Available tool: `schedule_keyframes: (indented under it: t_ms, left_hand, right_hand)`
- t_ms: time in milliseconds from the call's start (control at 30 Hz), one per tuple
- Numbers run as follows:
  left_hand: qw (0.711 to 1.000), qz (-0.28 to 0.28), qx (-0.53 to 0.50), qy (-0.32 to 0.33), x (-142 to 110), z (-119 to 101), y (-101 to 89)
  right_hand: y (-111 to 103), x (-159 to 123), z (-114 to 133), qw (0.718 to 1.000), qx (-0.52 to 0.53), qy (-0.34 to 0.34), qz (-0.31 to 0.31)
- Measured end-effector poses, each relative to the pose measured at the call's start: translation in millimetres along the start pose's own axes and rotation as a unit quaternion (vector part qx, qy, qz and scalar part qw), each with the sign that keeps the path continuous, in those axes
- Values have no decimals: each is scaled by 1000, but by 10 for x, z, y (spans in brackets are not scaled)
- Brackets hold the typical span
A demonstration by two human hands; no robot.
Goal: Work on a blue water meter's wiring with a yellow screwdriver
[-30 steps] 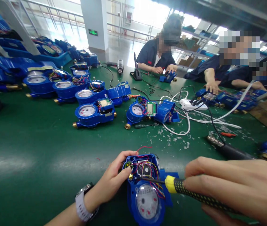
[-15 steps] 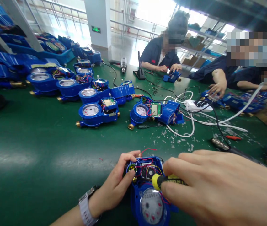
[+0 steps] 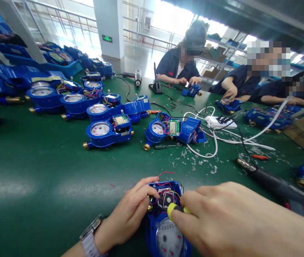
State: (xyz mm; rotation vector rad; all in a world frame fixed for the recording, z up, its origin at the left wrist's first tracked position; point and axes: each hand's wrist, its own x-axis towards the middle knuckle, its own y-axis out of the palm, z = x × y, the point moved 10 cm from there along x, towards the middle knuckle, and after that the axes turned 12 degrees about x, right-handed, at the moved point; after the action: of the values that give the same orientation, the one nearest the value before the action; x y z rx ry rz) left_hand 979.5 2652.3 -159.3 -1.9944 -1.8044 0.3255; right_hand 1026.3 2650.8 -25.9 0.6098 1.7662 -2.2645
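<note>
A blue water meter (image 3: 153, 228) lies open in front of me on the green bench, its dial (image 3: 169, 238) facing up and coloured wires (image 3: 165, 195) spilling from the electronics bay. My left hand (image 3: 130, 210) grips the meter's upper left side, fingertips resting beside a brass fitting. My right hand (image 3: 221, 217) holds a screwdriver (image 3: 173, 208) with a yellow and black handle, over the wiring. Its fingers hide the shaft and tip, so the contact point cannot be seen.
Several opened blue meters sit across the green bench (image 3: 34, 153), with blue crates behind them. A white power strip (image 3: 220, 122) and white cables lie to the right, among plastic scraps. A black hot tool (image 3: 275, 185) lies near my right hand. Two co-workers (image 3: 180, 62) work at the far end.
My right hand has moved left over the meter, and the screwdriver now points more steeply down, its handle mostly inside my fingers. A co-worker's hand has moved onto a small blue meter.
</note>
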Motion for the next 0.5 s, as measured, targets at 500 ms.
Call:
schedule_keyframes:
  t_ms: [500]
  left_hand:
    - [1000,-7,25,8,23,12,27]
  right_hand:
    - [-19,-239,-134,993,13,13,-118]
